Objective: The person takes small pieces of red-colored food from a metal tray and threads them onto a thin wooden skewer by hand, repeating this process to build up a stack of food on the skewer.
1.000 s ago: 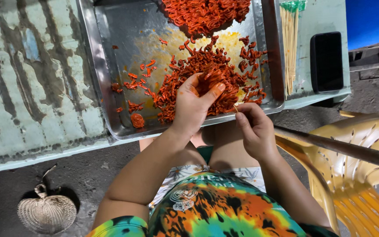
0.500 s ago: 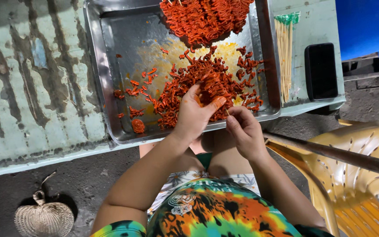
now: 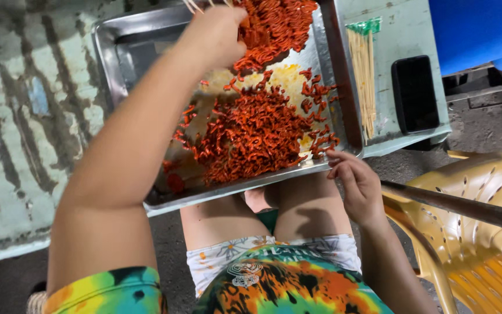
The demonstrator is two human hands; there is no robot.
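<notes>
Table: worn pale green top (image 3: 13, 116), paint flaking, at far left.
Tray: shallow metal tray (image 3: 120, 49) on the table, near edge overhanging the person's knees.
Tray contents: loose heap of red-orange marinated meat pieces (image 3: 251, 136) in the middle, yellowish oil on the bare floor; a pile of skewered pieces (image 3: 277, 26) at the far end.
Left hand: left hand (image 3: 216, 35) raised over the far pile, fingers curled shut around thin skewer sticks (image 3: 192, 6); stick ends poke out above the fist.
Right hand: right hand (image 3: 355, 186) at the tray's near rim, fingers half bent, loosely apart, holding nothing visible.
Beside tray: bundle of bamboo skewers (image 3: 367, 75), then a dark phone (image 3: 415, 93).
Far right: yellow plastic chair (image 3: 483, 232).
</notes>
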